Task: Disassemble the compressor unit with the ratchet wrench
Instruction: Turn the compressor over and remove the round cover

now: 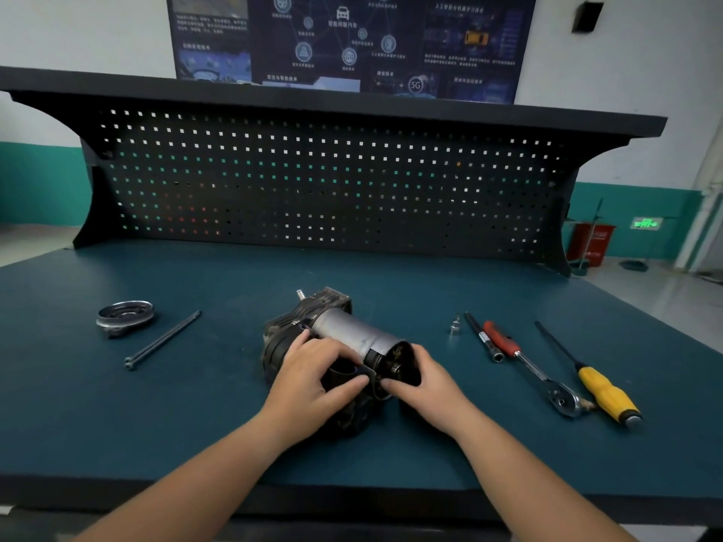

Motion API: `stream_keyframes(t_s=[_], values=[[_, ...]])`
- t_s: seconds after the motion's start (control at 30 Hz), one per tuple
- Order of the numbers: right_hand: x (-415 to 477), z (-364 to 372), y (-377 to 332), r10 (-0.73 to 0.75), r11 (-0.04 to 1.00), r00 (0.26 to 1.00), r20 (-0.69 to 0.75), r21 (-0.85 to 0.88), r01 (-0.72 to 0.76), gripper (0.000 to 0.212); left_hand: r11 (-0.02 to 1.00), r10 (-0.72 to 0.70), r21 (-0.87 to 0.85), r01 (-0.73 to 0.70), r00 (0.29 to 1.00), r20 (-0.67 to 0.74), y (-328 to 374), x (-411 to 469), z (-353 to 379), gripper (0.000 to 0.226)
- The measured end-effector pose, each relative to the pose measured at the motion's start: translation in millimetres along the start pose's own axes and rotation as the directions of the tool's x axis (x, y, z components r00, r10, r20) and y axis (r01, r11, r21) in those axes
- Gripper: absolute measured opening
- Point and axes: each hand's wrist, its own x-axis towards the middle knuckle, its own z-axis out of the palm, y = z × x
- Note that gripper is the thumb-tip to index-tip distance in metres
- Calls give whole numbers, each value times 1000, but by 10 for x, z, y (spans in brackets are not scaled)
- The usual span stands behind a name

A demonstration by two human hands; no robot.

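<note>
The compressor unit (pixel 344 330), a dark finned body with a grey metal cylinder, lies on its side at the middle of the blue bench top (pixel 117 416). The cylinder's open end faces me and shows inner parts. My left hand (pixel 313 379) curls over the near dark part of the unit, thumb at the open end. My right hand (pixel 424 379) grips the rim of the cylinder's open end from the right. The ratchet wrench (pixel 528 367), red-handled with a chrome head, lies untouched on the bench to the right.
Beside the ratchet lie a small socket (pixel 454 326), a black extension bar (pixel 483 337) and a yellow-handled screwdriver (pixel 598 385). At left sit a removed round metal cover (pixel 125 318) and two long bolts (pixel 162 340). A black pegboard (pixel 313 181) backs the bench.
</note>
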Motion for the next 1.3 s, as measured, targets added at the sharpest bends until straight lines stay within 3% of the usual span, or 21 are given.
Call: stream_keyframes(t_s=[0.23,0.6,0.7,0.87,1.0,1.17,1.3], values=[[-15,-26,78,-69,997,996,48,-25,70,63,995,-49,-94,47,998,-28,-31,-30,-57,11],[-71,-74,24,-181,983,983,-20,7,181,55,972,-151,-189,142,988,-33,-7,-55,-152,15],[-97,-87,1,-240,964,968,-71,97,246,53,937,-230,-286,199,970,-80,15,-21,-193,10],[-118,-126,-175,-409,844,889,-206,286,454,42,811,-431,-509,288,883,-188,95,187,-324,30],[63,-218,-413,-483,796,843,-235,283,535,37,618,-595,-707,344,793,-134,162,478,-529,22],[423,-184,-742,-424,861,872,-245,190,472,23,298,-753,-845,444,653,77,58,806,-739,18],[711,-141,-1078,-321,914,903,-287,155,374,7,232,-755,-860,455,641,136,-61,988,-828,14]])
